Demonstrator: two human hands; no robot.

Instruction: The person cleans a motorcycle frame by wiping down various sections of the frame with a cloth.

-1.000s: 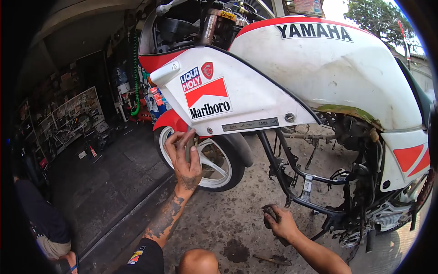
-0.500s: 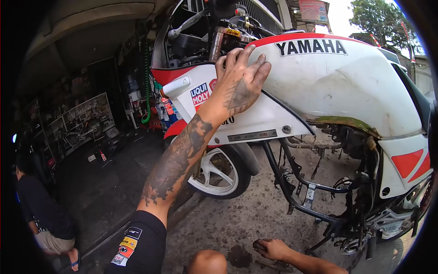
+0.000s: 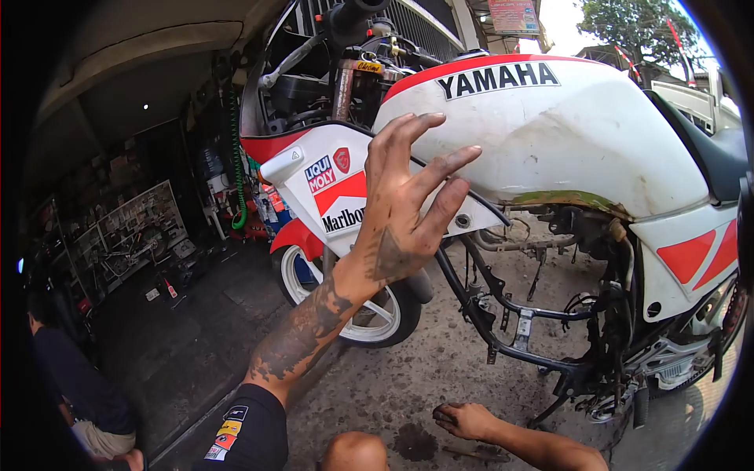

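Note:
My left hand [image 3: 412,192], on a tattooed forearm, is raised in front of a white and red motorcycle. Its fingers are spread and it holds nothing. Behind it lie the side fairing [image 3: 302,169] with stickers and the fuel tank [image 3: 518,141] marked YAMAHA; whether the fingertips touch the tank I cannot tell. Low down, my right hand [image 3: 465,421] hangs above the ground with its fingers loosely bent and apart, nothing visible in it. Below the tank, the bare frame tubes [image 3: 503,337] show, with no engine between them.
The front wheel [image 3: 377,326] stands behind my left forearm. My knee [image 3: 353,453] is at the bottom. A seated person [image 3: 82,385] in dark clothes is at the lower left. A green coiled hose [image 3: 238,180] hangs by the workshop, where a parts board [image 3: 145,220] stands. A footpeg [image 3: 640,408] juts out at right.
My left hand has come down from the edge between tank and fairing, and its fingers have spread. The view has shifted slightly right. My right hand stays about where it was.

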